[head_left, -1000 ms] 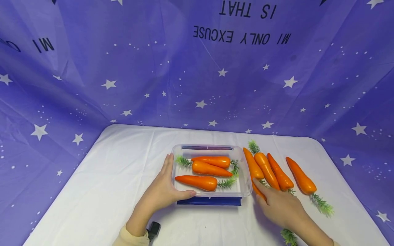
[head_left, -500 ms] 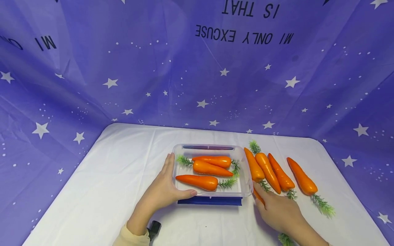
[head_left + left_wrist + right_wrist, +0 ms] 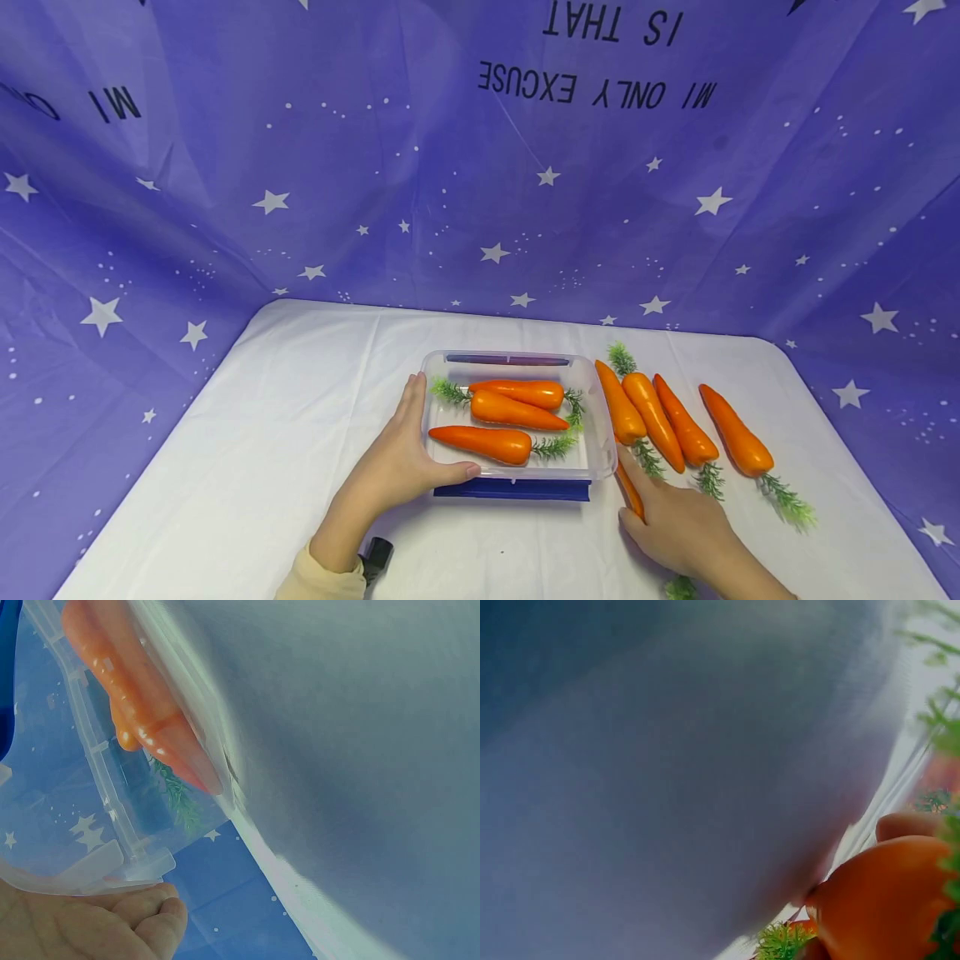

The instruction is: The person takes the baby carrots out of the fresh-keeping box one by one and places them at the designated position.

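Right hand [image 3: 675, 521]: grasping one carrot [image 3: 630, 487], beside the box's [image 3: 525, 475] near right corner. Left hand [image 3: 397, 458]: gripping box, left end. Box: clear plastic, rectangular, blue clips [image 3: 512, 490]; its right wall between held carrot and three carrots [image 3: 519, 411] inside. Four carrots [image 3: 684, 421] farther right. Bench [image 3: 202, 492]: white cloth. Curtain [image 3: 450, 167]: purple, star-printed. Carrots: glossy, tapered, feathery green tops.
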The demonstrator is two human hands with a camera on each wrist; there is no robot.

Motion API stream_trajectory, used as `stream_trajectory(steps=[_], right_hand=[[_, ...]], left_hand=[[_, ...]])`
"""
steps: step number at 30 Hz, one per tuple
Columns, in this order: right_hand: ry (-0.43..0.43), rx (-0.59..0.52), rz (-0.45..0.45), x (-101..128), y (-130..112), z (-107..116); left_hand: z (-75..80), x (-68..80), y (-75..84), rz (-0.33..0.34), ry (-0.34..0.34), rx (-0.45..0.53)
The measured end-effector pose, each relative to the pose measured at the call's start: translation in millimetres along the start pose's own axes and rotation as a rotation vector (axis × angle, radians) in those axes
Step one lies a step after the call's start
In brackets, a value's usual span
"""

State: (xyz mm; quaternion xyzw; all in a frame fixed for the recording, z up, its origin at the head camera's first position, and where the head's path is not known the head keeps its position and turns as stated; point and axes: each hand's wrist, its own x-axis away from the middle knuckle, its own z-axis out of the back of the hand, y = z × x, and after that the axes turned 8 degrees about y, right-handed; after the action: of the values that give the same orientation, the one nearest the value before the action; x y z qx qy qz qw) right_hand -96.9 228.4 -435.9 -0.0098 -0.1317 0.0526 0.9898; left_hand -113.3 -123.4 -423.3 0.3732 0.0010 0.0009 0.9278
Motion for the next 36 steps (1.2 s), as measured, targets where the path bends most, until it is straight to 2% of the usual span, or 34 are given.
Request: stream_trajectory(steps=[9, 16, 21, 26, 29, 33, 36], right_hand=[[-0.028, -0.017, 0.013, 0, 3, -5], [-0.046, -0.039, -0.006, 1, 4, 0], [-0.031, -0.023, 0.010, 1, 7, 9], [-0.023, -0.017, 0.011, 4, 8, 30], [0.061, -0.031, 0.026, 4, 9, 46], [0.224, -0.052, 0.083, 0, 10, 69], [0.296, -0.067, 0.132, -4, 7, 82]], left_hand=[[0.7, -0.6, -1.3, -0.007, 0.004, 0.008], [0.5, 0.0, -0.7, -0.014, 0.007, 0.014], [0.7, 0.4, 0.3, 0.001, 0.002, 0.010], [0.9, 0.6, 0.7, 0.005, 0.000, 0.007], [0.5, 0.0, 0.3, 0.002, -0.001, 0.006], [-0.5, -0.6, -0.9, -0.013, 0.003, 0.010], [-0.9, -1.0, -1.2, -0.019, 0.007, 0.004]])
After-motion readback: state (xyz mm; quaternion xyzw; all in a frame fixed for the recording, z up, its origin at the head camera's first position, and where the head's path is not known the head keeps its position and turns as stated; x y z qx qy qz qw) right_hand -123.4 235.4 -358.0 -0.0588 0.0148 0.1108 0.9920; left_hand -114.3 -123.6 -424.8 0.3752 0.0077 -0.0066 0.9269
